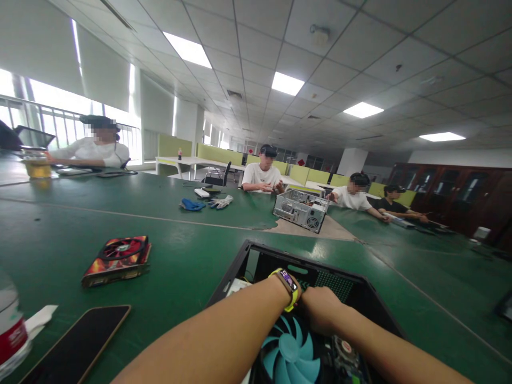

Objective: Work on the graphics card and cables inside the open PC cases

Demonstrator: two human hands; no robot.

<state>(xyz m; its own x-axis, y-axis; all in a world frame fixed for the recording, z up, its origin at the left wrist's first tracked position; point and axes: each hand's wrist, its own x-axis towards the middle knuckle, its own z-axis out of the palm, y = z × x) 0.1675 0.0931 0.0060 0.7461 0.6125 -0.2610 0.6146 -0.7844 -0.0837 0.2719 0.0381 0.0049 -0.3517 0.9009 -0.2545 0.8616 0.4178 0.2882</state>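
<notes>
Both my hands reach down into an open black computer case (384, 306) on the green table. My left hand (298, 288) is mostly hidden behind its own wrist, which wears a fitness band (287, 282) with a yellow strap; its fingers do not show. Beside it my right hand (322, 304) is curled, its fingertips and whatever they grip out of sight. Just below the hands sits a cooling fan (290, 349) with light blue blades. Right of the fan lies part of a circuit board (347, 354).
A graphics card (120, 253), a phone (80, 346) and a plastic bottle (12, 325) are on the left. Farther off lie blue and white gloves (192, 204) and an opened metal computer case (302, 209). Several people sit around the table; a cup (37, 162) stands far left.
</notes>
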